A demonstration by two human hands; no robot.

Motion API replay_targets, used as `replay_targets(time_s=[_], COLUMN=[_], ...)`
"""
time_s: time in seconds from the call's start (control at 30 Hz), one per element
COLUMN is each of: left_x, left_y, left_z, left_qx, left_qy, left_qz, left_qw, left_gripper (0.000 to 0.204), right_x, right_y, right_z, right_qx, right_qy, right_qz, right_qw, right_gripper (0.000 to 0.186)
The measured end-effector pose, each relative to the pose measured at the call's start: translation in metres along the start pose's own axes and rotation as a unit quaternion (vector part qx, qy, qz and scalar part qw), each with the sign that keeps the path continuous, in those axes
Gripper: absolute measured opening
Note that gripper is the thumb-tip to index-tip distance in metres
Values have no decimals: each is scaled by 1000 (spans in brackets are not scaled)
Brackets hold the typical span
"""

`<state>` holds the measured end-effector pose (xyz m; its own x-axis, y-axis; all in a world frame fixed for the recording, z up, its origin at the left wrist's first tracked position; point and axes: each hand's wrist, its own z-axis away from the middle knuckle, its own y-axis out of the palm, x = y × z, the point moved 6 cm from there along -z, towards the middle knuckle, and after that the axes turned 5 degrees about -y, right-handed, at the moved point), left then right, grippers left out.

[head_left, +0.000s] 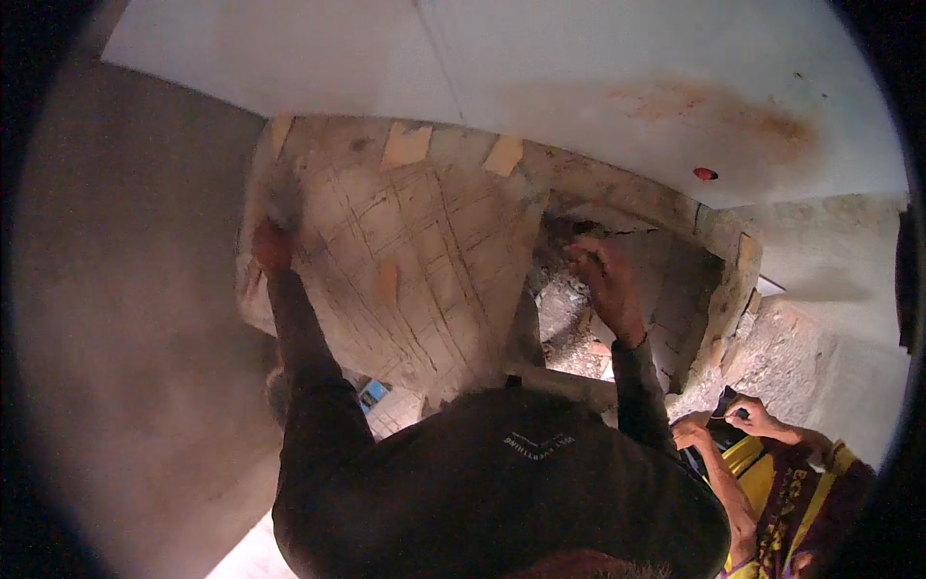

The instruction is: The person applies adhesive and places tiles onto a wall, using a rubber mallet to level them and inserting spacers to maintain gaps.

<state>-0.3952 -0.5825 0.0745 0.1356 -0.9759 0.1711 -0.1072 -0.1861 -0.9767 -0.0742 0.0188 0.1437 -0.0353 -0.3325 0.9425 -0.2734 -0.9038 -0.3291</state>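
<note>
My left hand (273,243) is closed at the left side of a pale, dusty slab (367,222) scored with crisscross lines; a blurred grey shape just above it hides what it holds. My right hand (603,280) is raised over a dark square opening (675,309) right of the scored surface, fingers curled; whatever is in them is too small to make out. Pale rubble (559,318) shows down inside the opening. Tan patches (405,145) lie along the slab's far edge.
A white wall (579,58) with a rusty stain borders the far side, a grey wall (145,289) the left. At lower right, a co-worker's hands (752,417) hold a dark item beside rough, debris-strewn ground (801,352). A small blue object (373,394) lies below the slab.
</note>
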Motion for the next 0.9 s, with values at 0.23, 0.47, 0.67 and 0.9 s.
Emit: replay_targets(time_s=[0.23,0.47,0.67,0.9], left_x=[-49,-222,-379,-497], left_y=[-139,-236,-268,-163], left_z=[4,135,260,256], left_qx=[-125,162,401,549], left_qy=[29,166,113,106], left_qz=[-58,708,785,771], left_qw=[990,667,459,305], left_gripper=[35,31,34,70], right_x=[-17,42,80,31], right_y=[-7,33,33,-40], right_z=[48,32,42,106], right_qx=[-59,60,-30,-224], right_qy=[104,-86,-94,44], right_qz=[-74,0,24,-275], right_qw=[990,994,995,934], right_gripper=[24,33,48,37])
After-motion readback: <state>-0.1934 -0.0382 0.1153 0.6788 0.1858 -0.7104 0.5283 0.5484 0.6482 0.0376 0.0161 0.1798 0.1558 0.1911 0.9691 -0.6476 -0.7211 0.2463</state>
